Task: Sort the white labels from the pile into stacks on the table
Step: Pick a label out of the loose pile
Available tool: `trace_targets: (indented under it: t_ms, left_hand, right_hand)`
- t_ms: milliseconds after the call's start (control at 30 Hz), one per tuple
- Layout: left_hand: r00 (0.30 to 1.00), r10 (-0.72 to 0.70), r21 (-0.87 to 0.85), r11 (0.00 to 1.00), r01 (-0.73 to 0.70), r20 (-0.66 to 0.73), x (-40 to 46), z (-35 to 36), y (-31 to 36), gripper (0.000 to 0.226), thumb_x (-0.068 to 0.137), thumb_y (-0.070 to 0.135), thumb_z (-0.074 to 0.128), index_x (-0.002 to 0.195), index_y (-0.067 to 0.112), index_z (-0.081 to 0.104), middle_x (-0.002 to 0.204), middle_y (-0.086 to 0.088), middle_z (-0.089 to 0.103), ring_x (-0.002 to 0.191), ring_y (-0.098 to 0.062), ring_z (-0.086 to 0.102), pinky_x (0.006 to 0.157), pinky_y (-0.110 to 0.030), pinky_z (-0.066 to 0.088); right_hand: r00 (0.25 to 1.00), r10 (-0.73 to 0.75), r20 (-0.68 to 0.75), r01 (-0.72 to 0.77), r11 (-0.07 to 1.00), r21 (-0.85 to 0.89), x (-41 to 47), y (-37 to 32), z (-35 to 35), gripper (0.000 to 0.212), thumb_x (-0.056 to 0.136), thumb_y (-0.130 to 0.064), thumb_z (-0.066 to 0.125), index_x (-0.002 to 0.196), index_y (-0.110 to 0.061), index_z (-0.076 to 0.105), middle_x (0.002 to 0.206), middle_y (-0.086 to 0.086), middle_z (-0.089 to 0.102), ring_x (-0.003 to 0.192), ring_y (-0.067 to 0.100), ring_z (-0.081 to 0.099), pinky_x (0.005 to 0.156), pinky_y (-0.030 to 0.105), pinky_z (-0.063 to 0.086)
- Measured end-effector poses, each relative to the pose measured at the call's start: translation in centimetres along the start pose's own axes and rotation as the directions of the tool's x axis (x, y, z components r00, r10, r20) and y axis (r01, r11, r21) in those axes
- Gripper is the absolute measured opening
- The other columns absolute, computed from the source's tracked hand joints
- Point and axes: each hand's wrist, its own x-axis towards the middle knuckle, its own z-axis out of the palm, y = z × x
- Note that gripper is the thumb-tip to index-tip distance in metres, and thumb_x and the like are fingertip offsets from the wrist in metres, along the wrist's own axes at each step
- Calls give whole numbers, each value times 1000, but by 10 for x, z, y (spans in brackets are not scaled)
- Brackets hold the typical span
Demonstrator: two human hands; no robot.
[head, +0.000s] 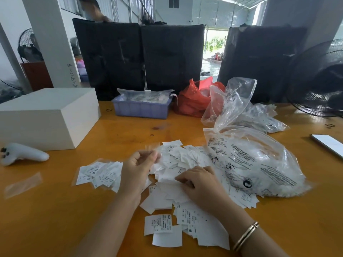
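On the orange counter [55,210], a loose pile [178,164] of white labels lies in front of the person, spilling out from the mouth of a clear printed bag [256,164] on its right. The left hand [138,166] is raised just above the pile's left edge, fingers curled, pinching what looks like a blurred label [153,146] at the fingertips. The right hand [200,184] rests palm down on the pile, fingers bent and pressing on the labels; whether it grips one I cannot tell. A gold bracelet [246,236] circles the right wrist.

Left of the left hand, a fanned stack [100,173] of labels lies flat, one marked XS. Near the front edge, more labels [185,225] lie overlapping, with XS, S and M showing.

Further left sits a white controller [22,153], with a white box [50,117] behind it. At the back stand a blue tray [142,108], a red bag [194,99] and more clear bags [241,102]. A phone [328,144] lies at the right edge, a fan [319,80] behind it.
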Motion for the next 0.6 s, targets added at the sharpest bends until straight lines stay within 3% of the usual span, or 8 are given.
trace_targets:
  t_ms: [67, 167, 333, 433, 533, 600]
  left_hand:
    - [1000, 12, -1, 1000, -12, 18, 0, 0, -1, 11, 87, 23, 66, 97, 18, 69, 85, 9, 75, 79, 1, 69, 60, -7, 50]
    - [999, 19, -3, 1000, -19, 27, 0, 0, -2, 9, 88, 22, 65, 96, 20, 69, 83, 9, 75, 78, 0, 69, 61, -7, 50]
    - [1000, 6, -17, 1000, -5, 17, 0, 0, -1, 8, 88, 22, 64, 94, 20, 69, 83, 9, 75, 77, 0, 70, 62, -8, 51]
    - [1000, -11, -19, 1000, 11, 24, -1, 1, 0, 7, 88, 23, 65, 92, 22, 70, 82, 9, 75, 75, 0, 69, 59, -8, 50]
    - [997, -16, 22, 1000, 14, 77, -1, 1, 1, 7, 87, 26, 66, 91, 25, 72, 79, 8, 75, 74, 0, 69, 58, -8, 50]
    - [991, -16, 47, 999, 10, 134, -2, 1, 1, 8, 86, 27, 67, 90, 24, 72, 78, 7, 75, 74, -1, 70, 59, -9, 50]
  right_hand:
    - [1000, 6, 21, -7, 1000, 22, 0, 2, -1, 23, 95, -29, 51, 109, -35, 68, 89, -22, 58, 98, 3, 48, 87, 23, 18]
    - [999, -5, 49, 5, 1000, 11, 1, 2, -1, 21, 94, -34, 52, 104, -36, 71, 99, -20, 63, 101, 3, 47, 85, 23, 16]
    - [997, 20, 77, -25, 998, 65, -2, -2, -2, 24, 92, -27, 52, 98, -37, 72, 103, -23, 62, 102, 0, 45, 89, 23, 15]
    - [995, 93, -49, -76, 961, 266, 0, -5, -7, 20, 90, -20, 61, 91, -36, 73, 103, -26, 54, 104, -1, 47, 95, 20, 27]
    - [936, 306, -173, -112, 726, 678, 1, -10, -19, 42, 83, -3, 68, 68, -42, 73, 110, -20, 52, 106, -2, 50, 87, 13, 45]
    - [890, 439, -120, -140, 515, 846, 1, -9, -24, 42, 83, 0, 66, 65, -37, 74, 105, -6, 61, 100, 15, 58, 83, 25, 54]
